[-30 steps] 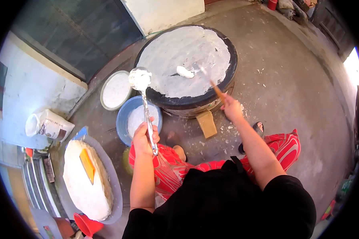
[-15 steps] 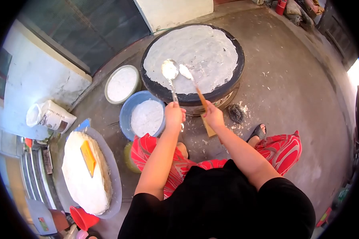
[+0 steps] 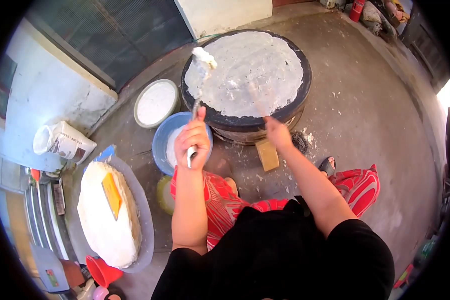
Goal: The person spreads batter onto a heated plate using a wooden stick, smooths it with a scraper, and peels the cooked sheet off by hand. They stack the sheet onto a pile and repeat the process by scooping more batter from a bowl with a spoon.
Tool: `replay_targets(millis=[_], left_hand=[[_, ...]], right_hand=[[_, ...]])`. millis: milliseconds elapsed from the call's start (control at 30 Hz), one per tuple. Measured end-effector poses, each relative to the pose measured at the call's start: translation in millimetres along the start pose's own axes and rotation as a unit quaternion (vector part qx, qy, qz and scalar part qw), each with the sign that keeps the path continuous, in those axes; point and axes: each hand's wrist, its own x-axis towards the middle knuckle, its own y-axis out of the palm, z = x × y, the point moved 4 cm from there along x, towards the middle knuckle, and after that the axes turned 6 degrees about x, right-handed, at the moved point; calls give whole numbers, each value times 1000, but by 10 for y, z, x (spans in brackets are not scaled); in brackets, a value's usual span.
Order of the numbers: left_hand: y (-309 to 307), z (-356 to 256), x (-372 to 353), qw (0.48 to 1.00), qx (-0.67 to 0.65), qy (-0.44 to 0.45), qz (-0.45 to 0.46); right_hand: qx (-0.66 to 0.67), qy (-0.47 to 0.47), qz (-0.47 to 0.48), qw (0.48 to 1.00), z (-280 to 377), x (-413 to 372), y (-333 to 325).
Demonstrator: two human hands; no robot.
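My left hand (image 3: 193,140) is wrapped round the handle of a metal ladle (image 3: 205,60), held upright with white batter or dough on its head, near the griddle's left edge. Closed round a wooden-handled tool is my right hand (image 3: 278,134), at the near rim of the round black griddle (image 3: 306,82). That tool is smeared by motion over the griddle. A thin, pale sheet (image 3: 240,65) with a rough surface covers most of the griddle. Below my left hand stands a blue basin (image 3: 160,145) holding white material.
A second basin (image 3: 136,107) with white contents stands left of the griddle. Stacked white sheets (image 3: 105,230) with a yellow scraper (image 3: 113,195) lie at the left. A yellow block (image 3: 267,155) and a dark scrubber (image 3: 300,143) are on the floor. A white sack (image 3: 72,144) leans leftward.
My left hand has moved left and toward me, raising the loaded ladle off the middle of the griddle. My right hand has shifted slightly right, its tool now blurred over the sheet.
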Motion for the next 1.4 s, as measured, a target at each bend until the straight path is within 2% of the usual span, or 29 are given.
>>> replay_targets(millis=[33,67,100,133,200,233,300,333,400,433,500,567,633,667,700,733,767,800,867,900,933,967,1000,1033,1100,1133,1200,1267,1400], left_hand=[[90,-18,-56,1000,0,0,1],[178,-63,-120,1000,29,5,9],[243,-130,-194,998,57,11,18],[282,-215,-296,998,57,11,18],[307,-460,-570,988,141,63,-21],[307,-591,-710,988,139,63,-21],[128,-931,-1008,952,249,105,-142],[45,-1053,-1107,953,248,104,-143],[-238,-1368,-1307,920,239,154,-269],[-349,-1492,-1355,921,239,154,-268],[-649,-1744,-1479,887,209,199,-361],[-860,-1862,-1525,887,200,192,-369],[-1126,-1985,-1580,891,179,179,-378],[-1331,-2136,-1615,908,167,156,-352],[-1411,-2125,-1576,908,166,154,-352],[-1507,-2109,-1564,876,182,197,-401],[-1598,-2130,-1584,838,197,239,-449],[-1924,-2420,-1668,759,323,275,-494],[-2096,-2525,-1797,749,349,256,-501],[-2160,-2563,-1836,737,376,240,-508],[-2199,-2599,-1861,724,404,222,-514],[-2230,-2644,-1885,709,432,203,-520],[-2238,-2690,-1897,692,458,185,-526],[-2191,-2703,-1870,675,484,168,-530],[-1737,-2765,-1878,590,498,267,-577],[-1281,-2404,-1704,513,553,266,-600],[-733,-1959,-1377,545,542,333,-546],[-385,-1682,-1039,617,541,348,-454],[28,-1168,-439,653,572,332,-370]], right_hand=[[-11,-32,83,996,44,-154,187],[-65,-6,237,969,345,-301,240],[-118,21,384,916,606,-454,228],[-118,21,385,915,562,-442,241],[90,13,253,963,369,-319,182],[124,-30,141,982,237,-162,69],[40,57,-40,997,99,68,-251],[38,59,-41,997,58,28,-203],[-14,-95,123,988,131,-96,157],[-14,-96,123,988,330,-155,146],[-77,4,350,934,707,-369,170],[83,-17,163,983,326,-238,97],[-4,36,-3,999,119,-305,-169],[-6,37,-4,999,206,-433,-233],[-60,35,157,985,392,-632,-222],[-112,34,313,942,496,-812,-188],[-113,35,314,942,516,-865,-218],[-123,31,335,934,525,-915,-230],[-134,29,350,927,399,-880,-282],[-25,-72,259,963,300,-728,-367],[84,-172,159,969,407,-626,-508],[82,-170,153,970,426,-588,-626],[224,-2,151,963,593,-561,-814],[358,164,143,908,634,-555,-897],[339,165,91,922,223,-381,-995],[319,167,44,932,40,-295,-1058],[314,184,21,931,-32,-157,-1122],[310,203,-3,929,-118,-19,-1141],[271,220,-12,937,-180,229,-1132]])
